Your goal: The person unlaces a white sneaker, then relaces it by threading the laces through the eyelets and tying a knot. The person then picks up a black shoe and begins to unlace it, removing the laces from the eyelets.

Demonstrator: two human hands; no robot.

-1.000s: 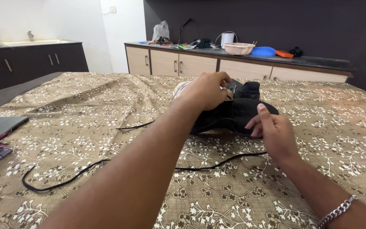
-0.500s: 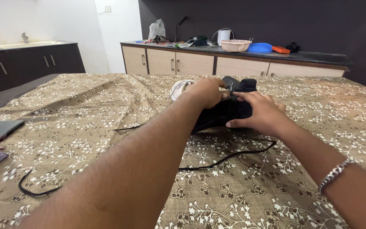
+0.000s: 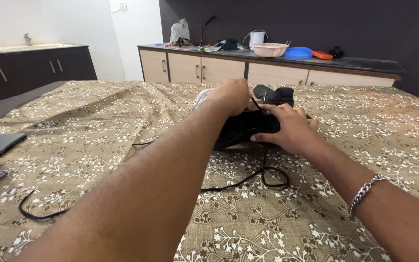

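Shoe point(image 3: 248, 127), black and soft-sided, sits at twelve o'clock on the patterned cloth point(image 3: 98, 126); I pinch its limp lace point(image 3: 248, 179) with left hand point(image 3: 229, 97), fingers together, while right hand point(image 3: 287, 127) presses it, fingers spread

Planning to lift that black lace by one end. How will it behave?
The black lace likely hangs limp: it lies in loose curves and a loop on the patterned cloth. Probably very light, being thin. It may drag and snag, trailing under the left arm.
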